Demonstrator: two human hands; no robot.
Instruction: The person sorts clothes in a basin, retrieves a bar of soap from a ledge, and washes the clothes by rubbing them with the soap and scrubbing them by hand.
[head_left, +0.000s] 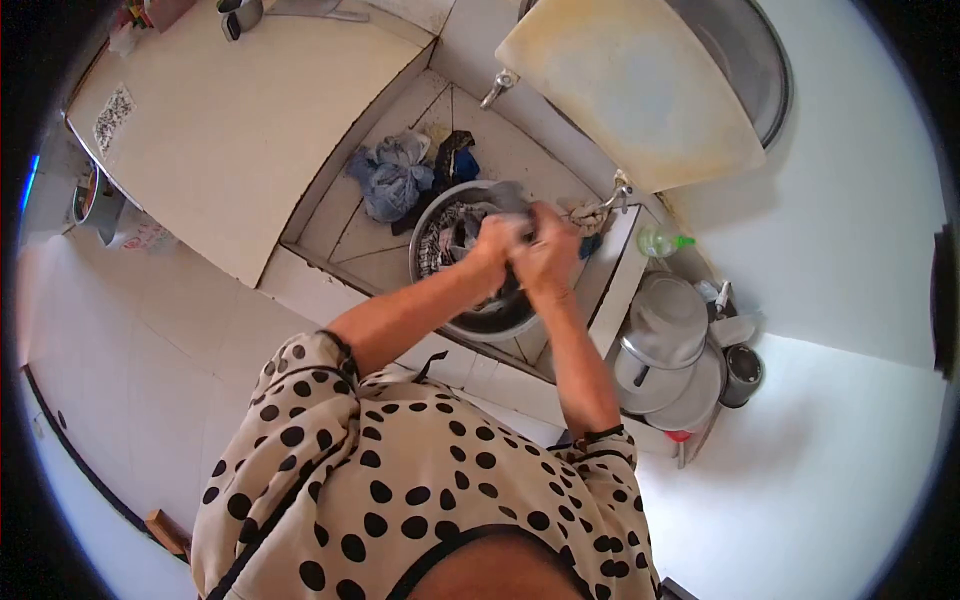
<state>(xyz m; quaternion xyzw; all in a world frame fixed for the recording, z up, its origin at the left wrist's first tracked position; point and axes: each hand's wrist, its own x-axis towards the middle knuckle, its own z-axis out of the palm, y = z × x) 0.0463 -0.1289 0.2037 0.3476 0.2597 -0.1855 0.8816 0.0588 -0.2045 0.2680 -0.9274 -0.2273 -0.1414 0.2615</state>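
Observation:
Both my hands meet over a metal basin (497, 328) standing in a tiled sink (350, 245). My left hand (490, 246) is closed on a piece of dark grey cloth (512, 196). Pressed close beside it, my right hand (547, 250) is wrapped round the same cloth, somewhat blurred by motion. Below them, patterned black-and-white clothes (432, 240) lie bunched in the basin. Just behind the basin is a crumpled blue garment (392, 180), with a dark and blue cloth (455, 158) to its right. My hands and forearms hide part of the basin.
Two taps (499, 88) (622, 188) project from the back wall. A large board (630, 90) leans there before a round metal tray (765, 60). Stacked pots and lids (665, 320) and a green-capped bottle (660, 240) stand at right. A pale countertop (250, 130) adjoins the sink's left.

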